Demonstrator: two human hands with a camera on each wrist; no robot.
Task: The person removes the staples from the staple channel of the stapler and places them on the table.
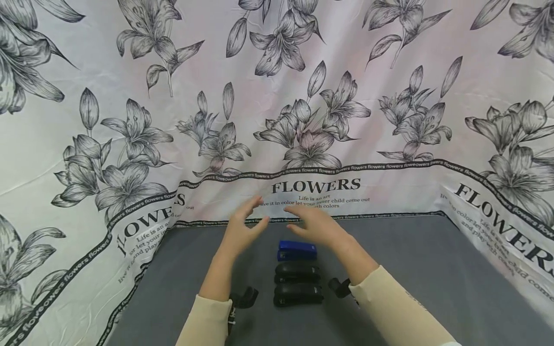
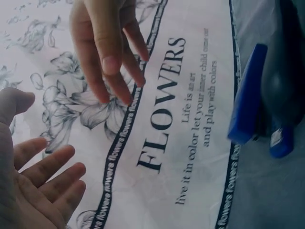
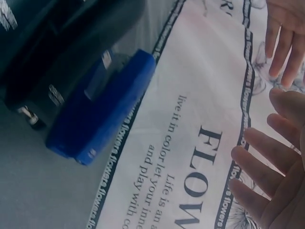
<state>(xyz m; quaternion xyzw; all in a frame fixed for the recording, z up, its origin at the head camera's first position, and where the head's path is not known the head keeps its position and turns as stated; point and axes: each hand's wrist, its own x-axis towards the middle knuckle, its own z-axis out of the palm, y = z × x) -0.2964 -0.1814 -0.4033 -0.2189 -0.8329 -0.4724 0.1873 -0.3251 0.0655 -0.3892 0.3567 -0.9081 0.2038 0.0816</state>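
Observation:
Both hands are raised in the air, apart from each other, with nothing in them. In the head view my left hand (image 1: 242,228) is left of centre, its fingers spread and slightly bent. Facing it across a gap is my right hand (image 1: 316,225), fingers extended toward the left. Below and between them a blue stapler (image 1: 296,251) lies on the grey table, farthest from me. Nearer lie a black stapler (image 1: 297,272) and another black stapler (image 1: 298,294), side by side in a column. Neither hand touches a stapler.
The grey tabletop (image 1: 186,288) runs back to a white cloth (image 1: 320,192) printed with flowers and lettering, which hangs at the back and both sides. A black wrist camera (image 1: 245,298) sits by the left sleeve, another black wrist camera (image 1: 339,287) by the right.

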